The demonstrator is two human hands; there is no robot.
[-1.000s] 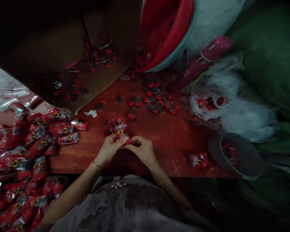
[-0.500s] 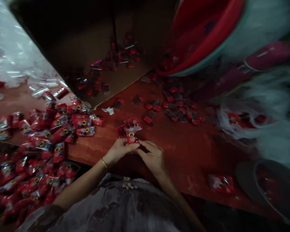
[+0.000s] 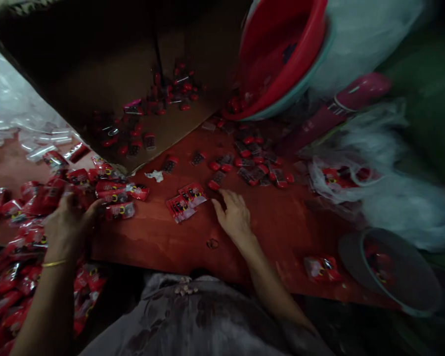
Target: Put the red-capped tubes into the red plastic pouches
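Observation:
My left hand (image 3: 68,220) reaches out to the left over a heap of red printed packets (image 3: 33,217). Its thumb sticks out, but the fingers are blurred and hidden behind the back of the hand. A thin gold bangle sits on that wrist. My right hand (image 3: 234,215) lies flat on the red-brown table (image 3: 163,237), fingers stretched toward a small red-capped piece (image 3: 214,184). It holds nothing. Two red packets (image 3: 185,201) lie on the table just left of that hand.
Several small red-capped pieces (image 3: 255,165) are scattered behind. A tilted red basin (image 3: 278,54) leans at the back, beside an open cardboard box (image 3: 133,89). A grey bowl (image 3: 393,269), another packet (image 3: 321,268) and white plastic bags (image 3: 378,198) are right. Clear sleeves (image 3: 25,133) lie far left.
Both hands were pinching one red packet at the table edge. The left hand has swung left to the heap, and the right hand has moved forward and flattened on the table.

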